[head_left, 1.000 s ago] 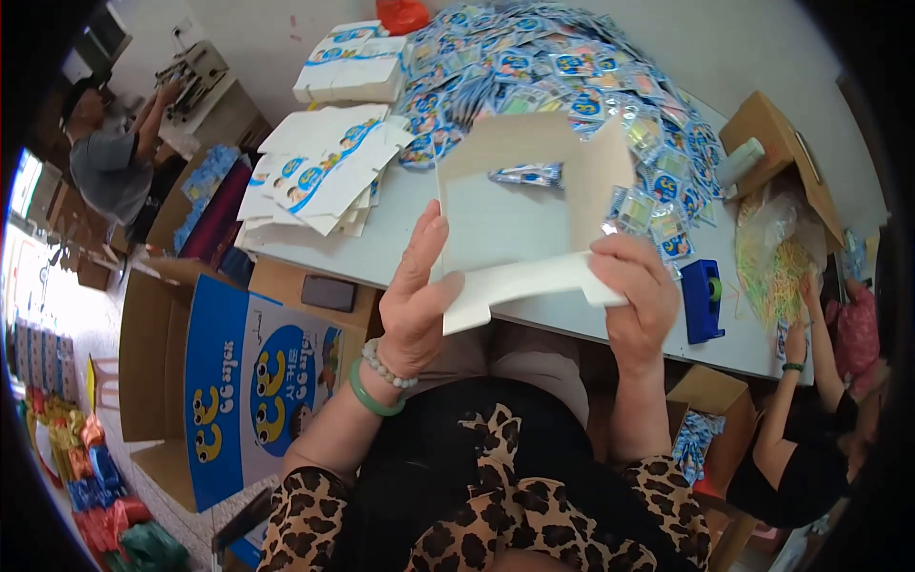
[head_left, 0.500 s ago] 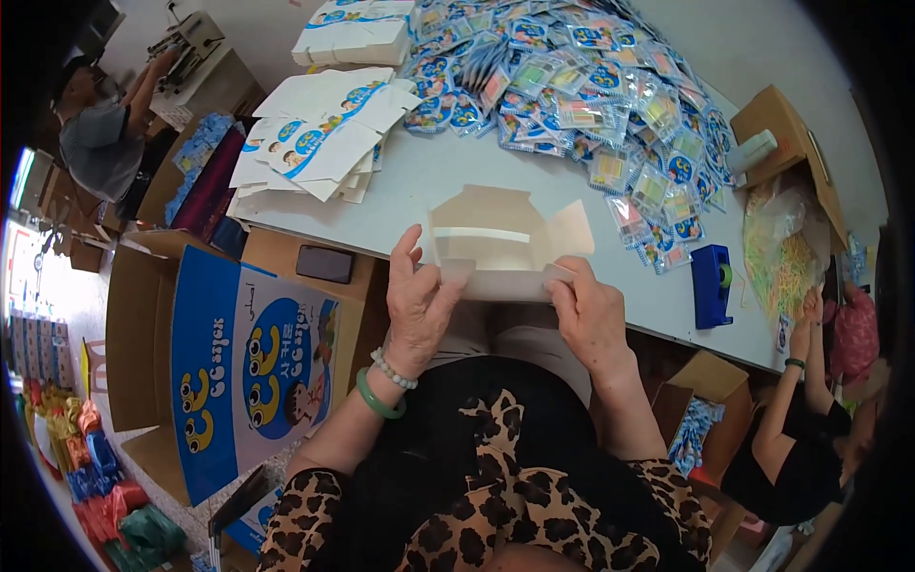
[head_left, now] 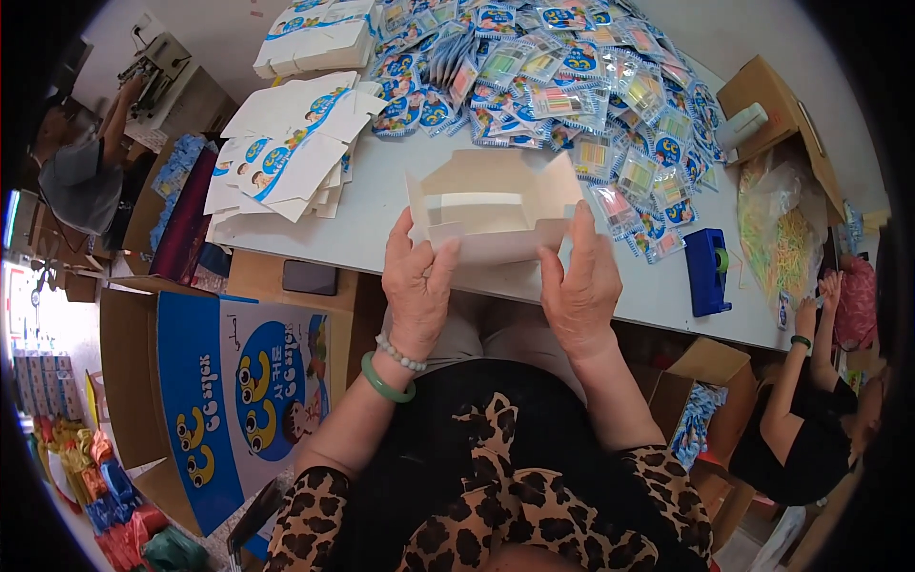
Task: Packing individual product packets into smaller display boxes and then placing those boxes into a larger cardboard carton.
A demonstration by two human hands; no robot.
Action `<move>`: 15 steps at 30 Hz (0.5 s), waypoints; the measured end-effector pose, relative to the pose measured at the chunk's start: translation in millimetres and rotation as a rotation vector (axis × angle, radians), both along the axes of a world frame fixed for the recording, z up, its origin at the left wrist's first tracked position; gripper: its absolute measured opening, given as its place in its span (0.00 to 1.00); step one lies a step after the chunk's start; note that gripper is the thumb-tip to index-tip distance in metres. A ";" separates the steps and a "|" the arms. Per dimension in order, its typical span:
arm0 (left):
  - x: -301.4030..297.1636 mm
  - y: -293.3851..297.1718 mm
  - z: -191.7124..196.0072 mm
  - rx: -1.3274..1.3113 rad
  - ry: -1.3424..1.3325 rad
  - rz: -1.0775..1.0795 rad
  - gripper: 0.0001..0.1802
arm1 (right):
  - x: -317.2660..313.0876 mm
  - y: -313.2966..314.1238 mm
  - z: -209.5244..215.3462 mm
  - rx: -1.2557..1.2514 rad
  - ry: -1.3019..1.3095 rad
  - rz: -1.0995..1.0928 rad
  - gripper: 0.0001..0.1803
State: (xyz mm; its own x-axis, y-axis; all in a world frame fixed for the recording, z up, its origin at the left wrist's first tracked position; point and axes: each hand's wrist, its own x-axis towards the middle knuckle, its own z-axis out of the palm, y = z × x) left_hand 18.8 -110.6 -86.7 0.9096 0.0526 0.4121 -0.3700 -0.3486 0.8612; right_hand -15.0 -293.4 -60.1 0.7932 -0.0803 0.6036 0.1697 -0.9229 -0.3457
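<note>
Head view: your left hand (head_left: 416, 296) holds a white box (head_left: 498, 250), open on top, in the middle of the frame. Your right hand (head_left: 583, 296) is at its right end; I cannot tell if it grips. Flat cartons (head_left: 286, 143) lie upper left, blue packets (head_left: 572, 67) at the top.

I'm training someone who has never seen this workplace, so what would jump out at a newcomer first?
Probably the big heap of shiny blue packets, spread over the far side of the table. Next, the open white carton at the near edge, between the person's left grip and right grip. Then the large blue-printed cardboard box at left, below table level.
</note>
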 end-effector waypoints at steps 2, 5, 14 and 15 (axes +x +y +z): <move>1.1 -1.7 1.5 -0.048 0.047 -0.010 0.07 | 7.1 -3.7 10.6 -0.200 -0.064 0.070 0.28; 4.4 5.0 -12.4 -0.045 0.065 -0.017 0.08 | 11.0 3.5 12.2 -0.414 0.045 0.231 0.34; -12.6 -10.5 -5.5 0.317 -0.158 0.142 0.30 | 21.5 -2.8 -11.5 -0.271 0.380 0.434 0.29; -12.9 -10.2 -7.3 0.328 -0.218 0.140 0.30 | 22.3 -2.3 -11.6 -0.337 0.429 0.428 0.26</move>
State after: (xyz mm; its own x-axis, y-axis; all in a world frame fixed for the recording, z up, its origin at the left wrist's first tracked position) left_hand 5.9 -120.8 -93.9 0.7928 0.0036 0.6095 -0.4605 -0.6515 0.6028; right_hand 7.3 -295.7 -71.7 0.8873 0.4300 0.1668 0.4554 -0.8740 -0.1695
